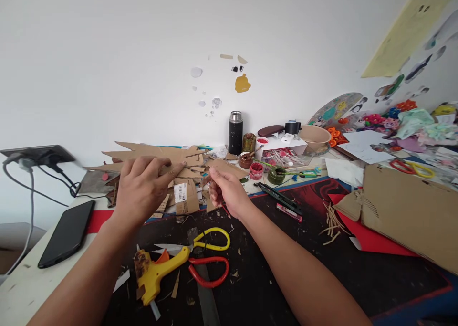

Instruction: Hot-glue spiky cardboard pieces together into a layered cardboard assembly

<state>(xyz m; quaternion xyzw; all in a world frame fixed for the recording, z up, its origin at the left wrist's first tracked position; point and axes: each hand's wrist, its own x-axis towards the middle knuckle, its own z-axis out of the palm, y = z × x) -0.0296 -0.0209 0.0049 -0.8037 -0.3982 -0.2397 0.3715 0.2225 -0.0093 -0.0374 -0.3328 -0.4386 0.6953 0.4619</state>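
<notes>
My left hand (143,187) hovers over a heap of cardboard pieces (150,152) at the back left. Its thumb stretches out to the right, apart from the bent fingers, and I see nothing held in it. Just right of the heap, my right hand (229,192) has its fingers curled in with the thumb on top. Whatever they may hold is too small or hidden. A cardboard piece with a white label (181,192) lies between the hands. Nearer to me are scissors with one yellow and one red handle (209,271) and a yellow glue gun (157,271).
A black phone (67,233) lies at the left, below a power strip (37,155) with cables. A black flask (235,134), paint jars (256,171) and a black cutter (281,199) are behind and right. Large cardboard (411,216) rests on red paper at the right.
</notes>
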